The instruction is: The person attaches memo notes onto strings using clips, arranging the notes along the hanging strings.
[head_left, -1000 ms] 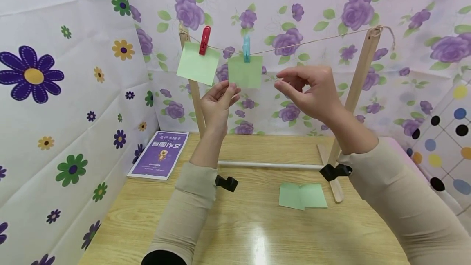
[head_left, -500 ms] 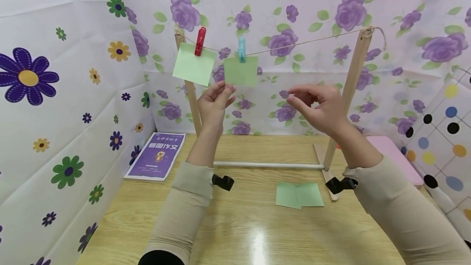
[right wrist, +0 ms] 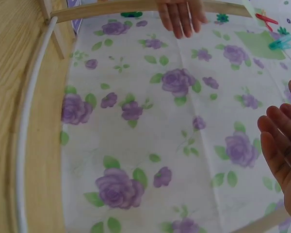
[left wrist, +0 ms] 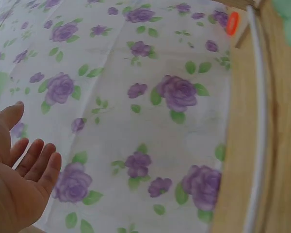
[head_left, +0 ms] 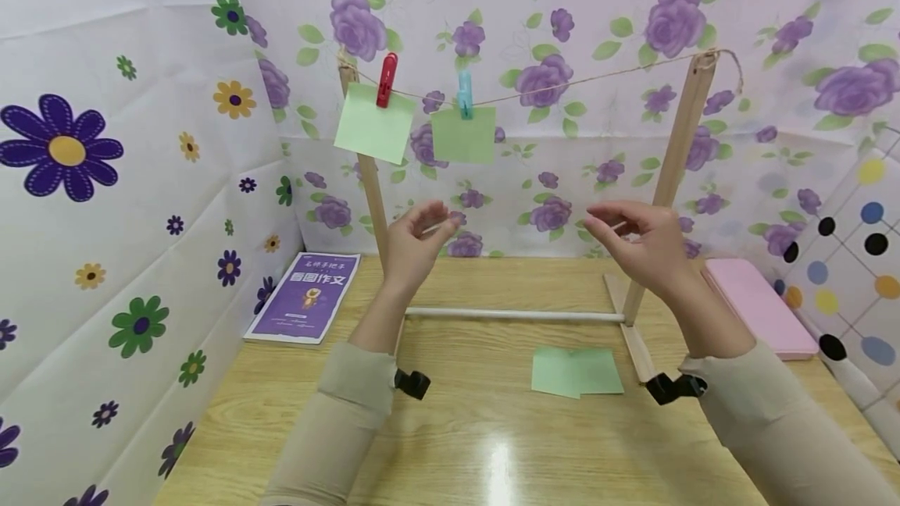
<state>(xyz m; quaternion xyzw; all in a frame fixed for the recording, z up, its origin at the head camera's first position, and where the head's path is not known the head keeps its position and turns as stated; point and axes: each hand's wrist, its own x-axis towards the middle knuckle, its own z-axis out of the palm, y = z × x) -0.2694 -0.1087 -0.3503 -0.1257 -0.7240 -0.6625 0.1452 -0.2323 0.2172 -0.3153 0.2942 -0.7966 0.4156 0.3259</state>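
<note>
A light green paper square (head_left: 376,122) hangs from the twine line by a red clothespin (head_left: 387,80). Beside it, a light blue clothespin (head_left: 465,95) holds a second green square (head_left: 463,135) on the twine (head_left: 562,87). My left hand (head_left: 416,244) is in the air below the second square, apart from it, fingers relaxed and nothing held. Farther right, my right hand (head_left: 641,244) hovers before the right wooden post, its fingers loosely bent and holding nothing. The right wrist view also shows both clothespins, the blue one (right wrist: 280,43) nearer.
Two green paper squares (head_left: 576,372) lie on the wooden table. Wooden posts (head_left: 685,127) and a white bar (head_left: 513,315) form the frame. A purple book (head_left: 305,299) lies left, a pink case (head_left: 762,307) right. An orange-red object (left wrist: 233,23) shows near the frame's base.
My left hand has let go of the second green square's lower edge and dropped below it. The right hand has moved down and to the right, away from the square.
</note>
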